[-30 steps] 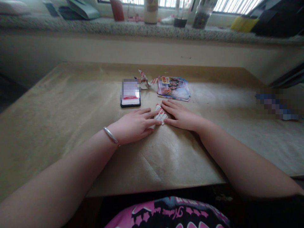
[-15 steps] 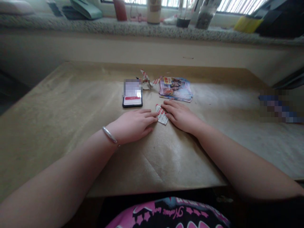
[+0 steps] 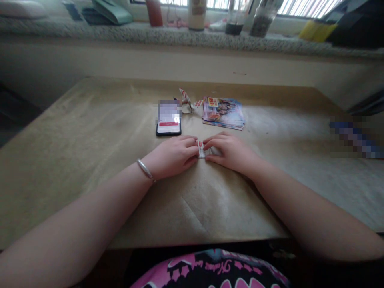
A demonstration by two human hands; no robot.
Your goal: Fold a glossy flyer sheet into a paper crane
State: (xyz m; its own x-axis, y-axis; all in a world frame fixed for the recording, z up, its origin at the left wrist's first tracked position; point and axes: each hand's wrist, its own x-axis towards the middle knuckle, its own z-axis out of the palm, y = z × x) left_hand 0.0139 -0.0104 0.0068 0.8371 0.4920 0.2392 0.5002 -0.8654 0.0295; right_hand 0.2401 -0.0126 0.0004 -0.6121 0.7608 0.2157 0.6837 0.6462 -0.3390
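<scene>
A small folded piece of white paper with red print (image 3: pixel 201 149) lies on the brown paper-covered table (image 3: pixel 90 132) between my two hands. My left hand (image 3: pixel 174 156), with a silver bangle on the wrist, has its fingers curled and pinches the paper's left edge. My right hand (image 3: pixel 229 151) has bent fingers pressed on the paper's right part and covers most of it. Just beyond my left hand lies a black phone (image 3: pixel 168 119) with a lit screen.
A stack of colourful printed leaflets (image 3: pixel 223 113) lies beyond my right hand, with a folded red-and-white paper shape (image 3: pixel 187 100) beside it. A stone ledge (image 3: pixel 180 36) at the back holds jars, a red cup and other items. A blurred object (image 3: pixel 355 136) lies at the right.
My fingers were flat on the paper; now both hands have curled and drawn together, and the paper piece looks smaller and more covered.
</scene>
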